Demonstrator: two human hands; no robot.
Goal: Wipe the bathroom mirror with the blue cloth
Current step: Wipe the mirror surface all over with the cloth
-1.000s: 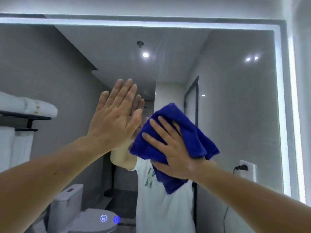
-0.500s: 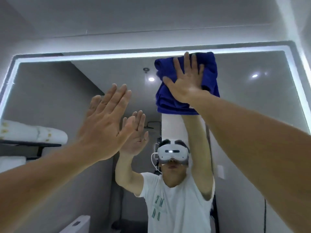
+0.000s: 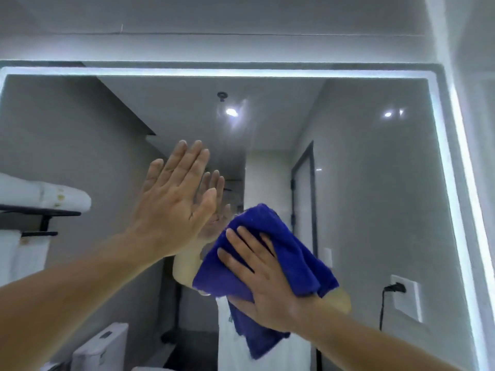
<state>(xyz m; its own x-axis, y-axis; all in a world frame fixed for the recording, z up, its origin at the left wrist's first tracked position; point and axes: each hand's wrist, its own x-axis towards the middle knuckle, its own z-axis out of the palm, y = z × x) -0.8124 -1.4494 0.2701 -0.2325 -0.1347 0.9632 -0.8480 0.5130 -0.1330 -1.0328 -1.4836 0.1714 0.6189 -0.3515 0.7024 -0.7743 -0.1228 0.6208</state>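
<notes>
— Nearest the camera, what do you see?
— The right hand (image 3: 267, 279) lies flat, fingers spread, pressing the blue cloth (image 3: 294, 258) against the mirror (image 3: 361, 196), low and centre. The left hand (image 3: 176, 199) is raised beside it, fingers straight, holding nothing.
— And farther back?
— Reflected in the glass: rolled towels (image 3: 53, 195) on a shelf (image 3: 40, 211) at left, a toilet (image 3: 101, 346) below, a wall socket (image 3: 405, 297) at right.

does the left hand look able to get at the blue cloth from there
Probably yes: the left hand is open just up and left of the cloth, with only bare mirror between; the right hand covers its middle, edges free.
</notes>
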